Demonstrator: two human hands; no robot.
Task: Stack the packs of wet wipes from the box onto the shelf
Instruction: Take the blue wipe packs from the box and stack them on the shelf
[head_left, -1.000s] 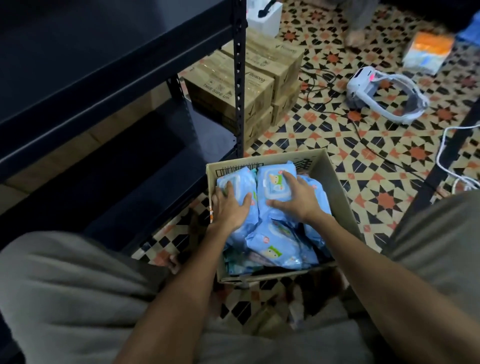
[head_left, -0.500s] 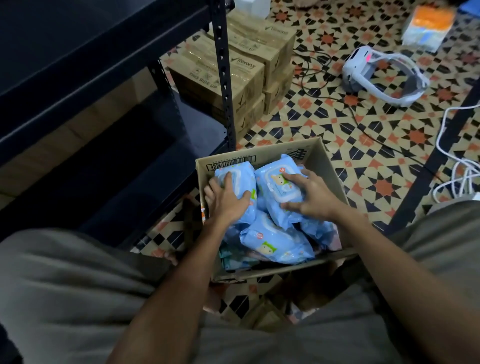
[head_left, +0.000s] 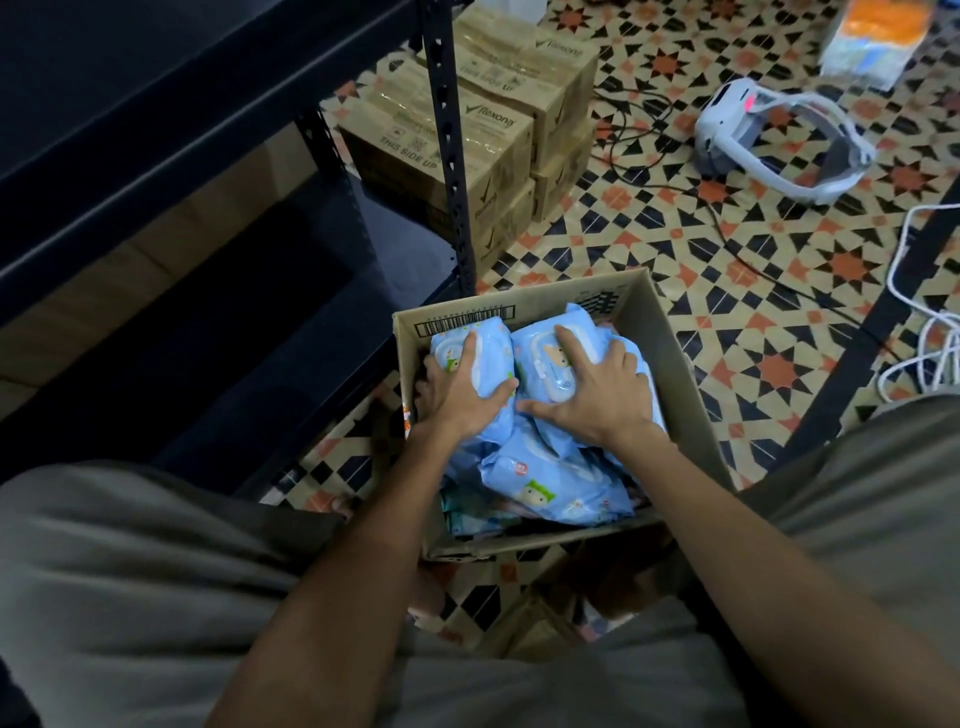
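- We look down past our knees at a dark metal shelf (head_left: 208, 171) that fills the left side, its boards bare where visible and its perforated upright post (head_left: 448, 145) standing just behind the box.
- The patterned tile floor (head_left: 727, 291) spreads across the right, with star shapes in orange, black and cream.
- Behind the post, brown cartons (head_left: 467, 135) printed "Rexona" and "THIS SIDE UP" sit stacked on the floor.
- The open cardboard box (head_left: 675, 364) stands on the floor between our legs, a barcode on its far flap, just beside the lowest board of the shelf.
- Inside the box lie the packs of wet wipes (head_left: 550, 483), light blue with cartoon prints, heaped loosely; none is on the shelf.
- Our right hand (head_left: 597, 395) lies on the right top pack (head_left: 543, 358), fingers spread wide over its white lid and thumb stretched toward the left hand.
- Our left hand (head_left: 465, 389) grips the left top pack (head_left: 488, 353), thumb over its near edge, fingertips curled round its left side against the wall of the box.
- The two top packs touch side by side at the far end of the box.
- A white headset (head_left: 779, 145) lies on the tiles to the upper right, a dark cable (head_left: 737, 249) trailing from near it.
- White cords (head_left: 930, 332) coil at the right edge.
- An orange and white packet (head_left: 872, 36) sits in the far corner, too blurred to identify.
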